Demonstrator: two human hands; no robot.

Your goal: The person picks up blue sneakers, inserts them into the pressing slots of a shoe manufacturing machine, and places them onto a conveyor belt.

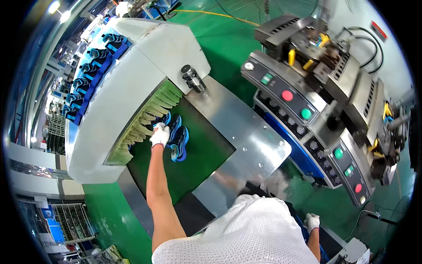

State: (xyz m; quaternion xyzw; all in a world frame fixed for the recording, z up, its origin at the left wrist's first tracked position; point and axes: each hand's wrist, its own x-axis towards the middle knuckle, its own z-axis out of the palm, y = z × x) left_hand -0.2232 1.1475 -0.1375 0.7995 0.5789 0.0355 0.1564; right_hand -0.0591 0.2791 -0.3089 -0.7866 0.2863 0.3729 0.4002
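My left hand (160, 135), in a white glove, reaches over a green conveyor belt (200, 152). Its fingers are closed at the end of a dark blue sneaker (165, 119) that lies against the green strip curtain (148, 118). Just right of this hand is a second blue and black sneaker (175, 125). Nearer to me lies a third sneaker (180, 144) with a bright blue sole. My right hand (312, 221), also gloved in white, hangs low at my right side beside something blue. Its fingers look curled, and what they hold, if anything, is hidden.
A pale machine housing (127, 66) surrounds the curtained opening, with several shoes (90, 70) in a row beyond it. A dark bottle (193, 79) stands on the metal table (246, 127). On the right is a pressing machine (303, 101) with coloured buttons.
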